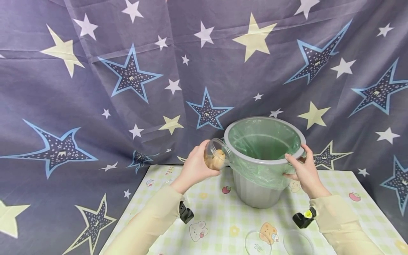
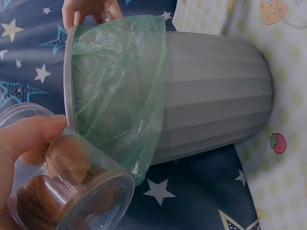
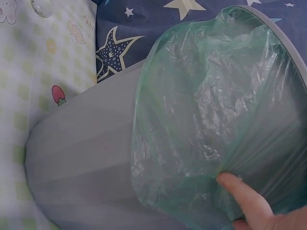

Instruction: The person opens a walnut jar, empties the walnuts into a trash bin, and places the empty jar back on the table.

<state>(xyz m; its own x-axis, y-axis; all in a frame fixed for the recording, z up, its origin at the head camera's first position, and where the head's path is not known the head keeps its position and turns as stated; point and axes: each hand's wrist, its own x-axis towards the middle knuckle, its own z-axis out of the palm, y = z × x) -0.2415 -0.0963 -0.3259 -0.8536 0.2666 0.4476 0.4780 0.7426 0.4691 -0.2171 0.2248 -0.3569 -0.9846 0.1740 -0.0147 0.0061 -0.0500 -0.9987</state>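
Fingers of left hand [image 1: 195, 166] curled round clear plastic jar [image 1: 216, 154], gripping it tilted, mouth turned toward bin rim. Brown lumps of food [image 2: 67, 155] visible inside jar, resting near the opening. Jar held just beside grey bin [image 1: 258, 191], outside the rim, above the worktop [image 1: 223, 216].

Risk noted: contents likely to fall short and land on cloth if jar tips further before clearing the rim. Green liner [image 1: 264, 141] loosely draped over rim; could slip inward under falling weight.

Fingers of right hand [image 1: 304, 170] wrapped over rim and liner on far right side, pinning both. Bin could rock if that grip loosens.

Two clear lids [image 1: 277, 242] lying near front edge.

Writing: partial pink letters "tte" on cloth by left corner; nothing else legible, no brand seen.
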